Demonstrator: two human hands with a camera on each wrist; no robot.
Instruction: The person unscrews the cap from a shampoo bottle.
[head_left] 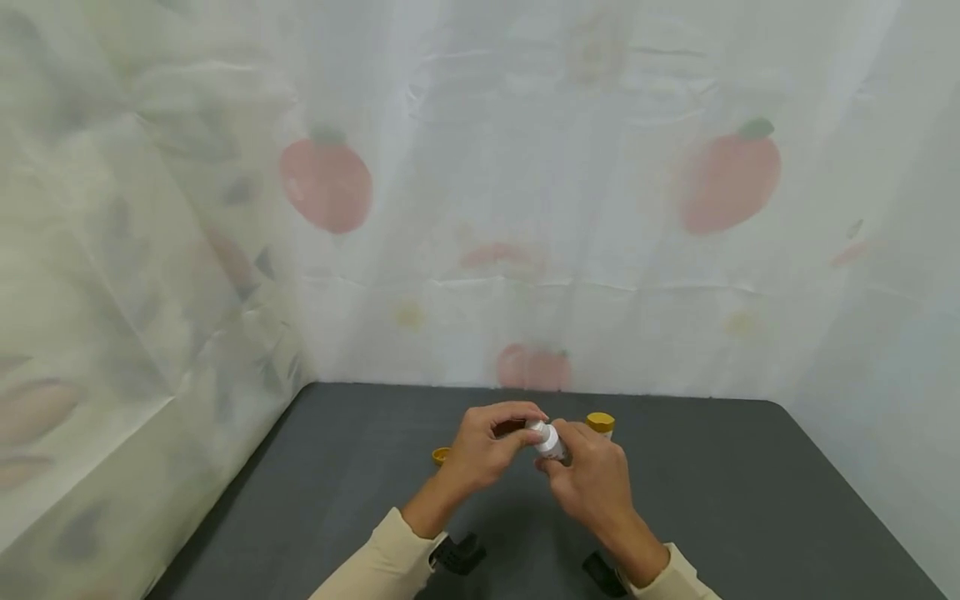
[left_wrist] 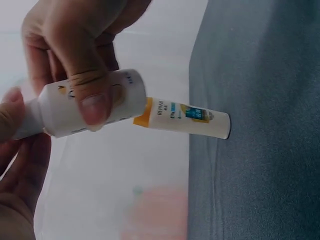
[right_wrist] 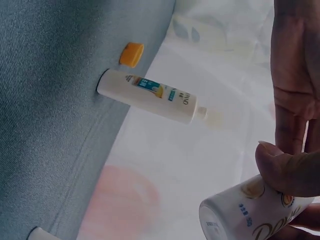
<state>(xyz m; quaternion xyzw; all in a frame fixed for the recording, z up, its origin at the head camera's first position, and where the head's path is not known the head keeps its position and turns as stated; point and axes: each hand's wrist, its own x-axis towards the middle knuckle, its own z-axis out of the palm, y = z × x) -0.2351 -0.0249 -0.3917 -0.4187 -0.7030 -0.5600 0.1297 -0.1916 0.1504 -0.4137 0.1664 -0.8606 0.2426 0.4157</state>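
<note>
My right hand [head_left: 596, 475] grips a small white Dove bottle [right_wrist: 235, 212] round its body, holding it tilted above the table. At the bottle's narrower white top [left_wrist: 29, 119], the thumb and fingers of my left hand [head_left: 483, 448] pinch it. Whether that top is loose or fixed cannot be told. Behind the hands stands a white bottle with a yellow cap [left_wrist: 190, 119]. Another white bottle [right_wrist: 147, 96] stands upright with its small nozzle bare, hidden by my left hand in the head view. A loose yellow cap [right_wrist: 131, 54] lies beside it.
The dark grey table [head_left: 337, 500] reaches back to a pale curtain [head_left: 480, 167] printed with fruit. A second curtain side [head_left: 97, 292] runs along the left edge. Black wrist straps [head_left: 459, 554] sit under both forearms.
</note>
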